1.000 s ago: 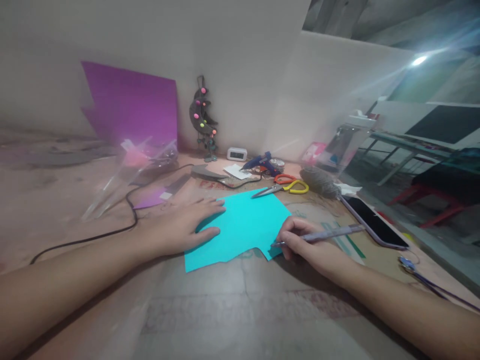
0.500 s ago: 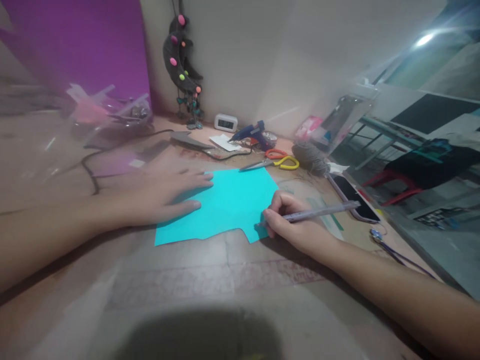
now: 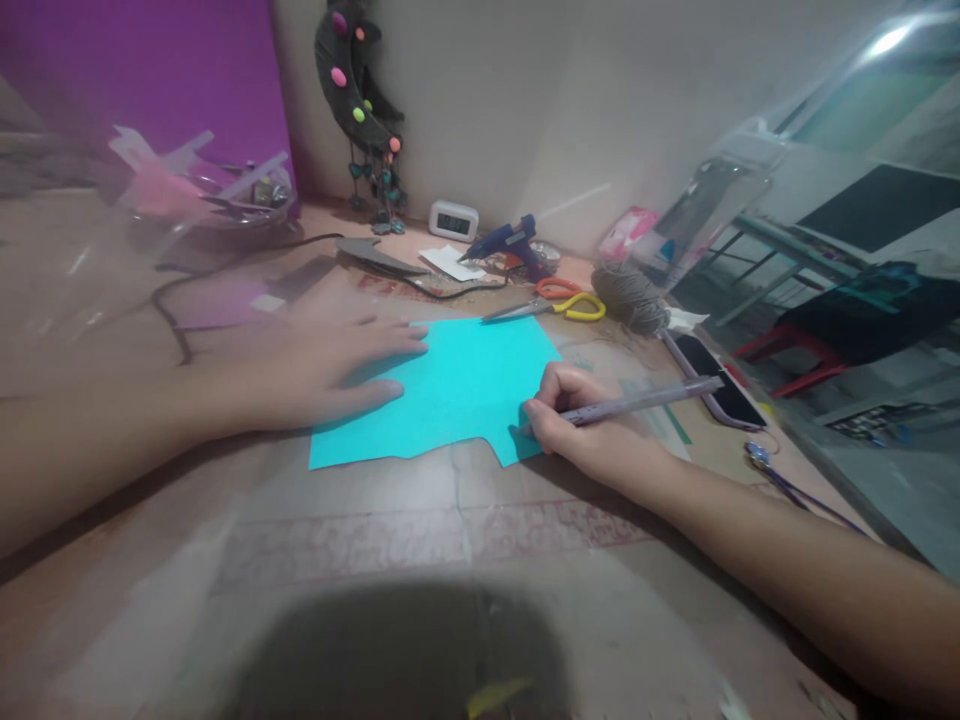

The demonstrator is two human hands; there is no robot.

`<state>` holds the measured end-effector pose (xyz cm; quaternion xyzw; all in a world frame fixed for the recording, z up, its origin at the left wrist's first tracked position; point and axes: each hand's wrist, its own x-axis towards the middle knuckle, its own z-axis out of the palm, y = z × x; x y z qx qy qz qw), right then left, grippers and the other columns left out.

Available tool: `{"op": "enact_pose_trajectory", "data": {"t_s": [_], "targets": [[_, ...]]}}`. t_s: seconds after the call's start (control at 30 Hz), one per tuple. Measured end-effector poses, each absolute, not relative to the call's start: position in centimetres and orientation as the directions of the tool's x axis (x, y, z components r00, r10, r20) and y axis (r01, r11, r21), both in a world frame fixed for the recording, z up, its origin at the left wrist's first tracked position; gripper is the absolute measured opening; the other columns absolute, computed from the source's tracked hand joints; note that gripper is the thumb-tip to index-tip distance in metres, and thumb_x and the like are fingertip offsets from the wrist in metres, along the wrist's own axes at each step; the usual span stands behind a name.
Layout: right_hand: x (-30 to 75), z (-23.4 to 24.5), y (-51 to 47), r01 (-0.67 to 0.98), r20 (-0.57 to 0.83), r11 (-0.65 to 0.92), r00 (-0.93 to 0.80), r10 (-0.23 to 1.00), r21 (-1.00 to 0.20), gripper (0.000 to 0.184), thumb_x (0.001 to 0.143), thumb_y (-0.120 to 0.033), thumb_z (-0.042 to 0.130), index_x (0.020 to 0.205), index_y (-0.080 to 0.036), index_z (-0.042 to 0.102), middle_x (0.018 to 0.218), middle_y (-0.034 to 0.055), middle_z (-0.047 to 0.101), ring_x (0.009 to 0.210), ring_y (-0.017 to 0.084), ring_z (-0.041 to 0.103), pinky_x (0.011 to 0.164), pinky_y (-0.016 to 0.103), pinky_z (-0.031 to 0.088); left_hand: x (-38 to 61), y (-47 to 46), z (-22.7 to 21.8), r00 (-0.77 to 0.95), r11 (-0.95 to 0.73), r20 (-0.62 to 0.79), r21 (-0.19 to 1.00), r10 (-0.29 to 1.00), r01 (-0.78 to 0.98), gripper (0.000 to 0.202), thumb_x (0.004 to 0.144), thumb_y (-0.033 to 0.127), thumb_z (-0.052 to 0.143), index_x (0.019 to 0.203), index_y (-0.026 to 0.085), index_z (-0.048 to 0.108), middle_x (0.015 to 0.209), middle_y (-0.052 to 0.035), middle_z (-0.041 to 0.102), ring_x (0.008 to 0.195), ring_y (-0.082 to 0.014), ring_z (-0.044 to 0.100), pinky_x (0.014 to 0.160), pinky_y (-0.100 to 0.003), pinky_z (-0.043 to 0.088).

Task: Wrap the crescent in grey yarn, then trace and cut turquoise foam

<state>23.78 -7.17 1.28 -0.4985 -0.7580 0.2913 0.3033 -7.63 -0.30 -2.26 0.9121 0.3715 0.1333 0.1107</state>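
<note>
A turquoise sheet of paper [image 3: 461,390] lies flat on the brown table, its near edge cut in steps. My left hand [image 3: 330,365] rests flat on the sheet's left part, fingers spread, pressing it down. My right hand [image 3: 581,425] is closed round a grey pen [image 3: 645,400]. The pen's tip touches the sheet's lower right corner, and its shaft points away to the right.
Scissors with orange and yellow handles [image 3: 559,302], a blue glue gun [image 3: 506,242], a ball of grey yarn [image 3: 630,297], a dark phone [image 3: 712,380] and a small white clock [image 3: 453,219] lie behind. A purple board [image 3: 150,90] and a dark moon ornament [image 3: 356,90] lean on the wall. A black cable [image 3: 187,300] crosses the left.
The camera has dropped and moved closer to the table. Both hands keep their places on the turquoise sheet, the pen tip still at its lower right corner.
</note>
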Motion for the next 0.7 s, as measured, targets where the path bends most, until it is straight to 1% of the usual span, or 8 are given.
{"op": "enact_pose_trajectory", "data": {"t_s": [0.13, 0.33, 0.5, 0.7], "targets": [[23.77, 1.25, -7.11, 0.589, 0.17, 0.331, -0.313, 0.934, -0.737, 0.025, 0.083, -0.036, 0.058, 0.066, -0.025, 0.044, 0.056, -0.0051, 0.046, 0.052, 0.011, 0.04, 0.051, 0.026, 0.031, -7.48, -0.41, -2.02, 0.689, -0.696, 0.149, 0.296, 0.71, 0.654, 0.064, 0.099, 0.061, 0.042, 0.152, 0.027, 0.053, 0.165, -0.0032, 0.044, 0.15, -0.0329, 0.042, 0.125, -0.05, 0.031], [23.67, 1.32, -7.08, 0.6, 0.174, 0.34, -0.318, 0.932, -0.724, 0.025, 0.082, -0.034, 0.058, 0.064, -0.025, 0.043, 0.056, -0.0051, 0.046, 0.052, 0.011, 0.04, 0.051, 0.026, 0.031, -7.68, -0.32, -2.24, 0.69, -0.696, 0.147, 0.299, 0.709, 0.652, 0.062, 0.099, 0.059, 0.044, 0.153, 0.03, 0.052, 0.165, -0.0019, 0.042, 0.151, -0.032, 0.041, 0.125, -0.049, 0.03], [23.66, 1.3, -7.15, 0.614, 0.162, 0.329, -0.313, 0.936, -0.717, 0.025, 0.083, -0.033, 0.058, 0.065, -0.025, 0.043, 0.055, -0.0055, 0.045, 0.051, 0.011, 0.039, 0.05, 0.026, 0.03, -7.85, -0.13, -2.47, 0.699, -0.709, 0.157, 0.295, 0.698, 0.641, 0.06, 0.099, 0.058, 0.047, 0.154, 0.032, 0.051, 0.166, -0.0008, 0.042, 0.151, -0.0319, 0.041, 0.126, -0.049, 0.029], [23.53, 1.11, -7.01, 0.6, 0.191, 0.362, -0.331, 0.924, -0.714, 0.025, 0.082, -0.033, 0.059, 0.064, -0.025, 0.043, 0.054, -0.0059, 0.043, 0.05, 0.011, 0.038, 0.049, 0.026, 0.028, -7.7, -0.22, -2.31, 0.7, -0.716, 0.167, 0.264, 0.694, 0.646, 0.06, 0.101, 0.058, 0.045, 0.153, 0.028, 0.051, 0.165, -0.0016, 0.043, 0.15, -0.0308, 0.042, 0.125, -0.047, 0.03]]}}
